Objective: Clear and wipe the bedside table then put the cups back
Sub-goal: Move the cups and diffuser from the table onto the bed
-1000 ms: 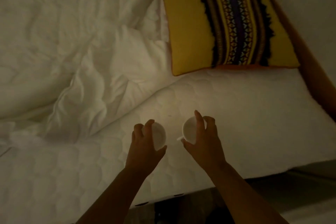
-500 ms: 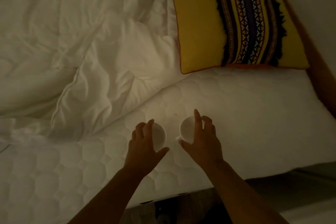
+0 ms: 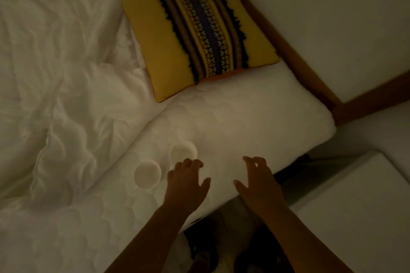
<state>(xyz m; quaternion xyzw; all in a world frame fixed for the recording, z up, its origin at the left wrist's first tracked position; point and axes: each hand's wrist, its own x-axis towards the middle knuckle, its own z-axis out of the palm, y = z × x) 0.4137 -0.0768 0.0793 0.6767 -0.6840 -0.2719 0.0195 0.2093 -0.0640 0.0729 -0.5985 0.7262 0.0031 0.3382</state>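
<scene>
Two white cups stand upright on the white quilted mattress (image 3: 244,122): one cup (image 3: 147,174) nearer the rumpled duvet, the other cup (image 3: 183,151) a little farther back and to its right. My left hand (image 3: 187,182) hovers just right of them, fingers loosely curled, holding nothing; its fingertips lie close to the rear cup. My right hand (image 3: 257,178) is farther right near the mattress edge, fingers loosely curled and empty. The white bedside table (image 3: 363,210) shows at the lower right.
A yellow cushion (image 3: 199,37) with a dark patterned band lies at the head of the bed. A crumpled white duvet (image 3: 55,62) covers the left. A wooden bed frame (image 3: 299,55) runs along the wall. The room is dim.
Both hands have let go of the cups, which now stand on the mattress. The hands have pulled back to the right, and the view has swung right to show the bedside table.
</scene>
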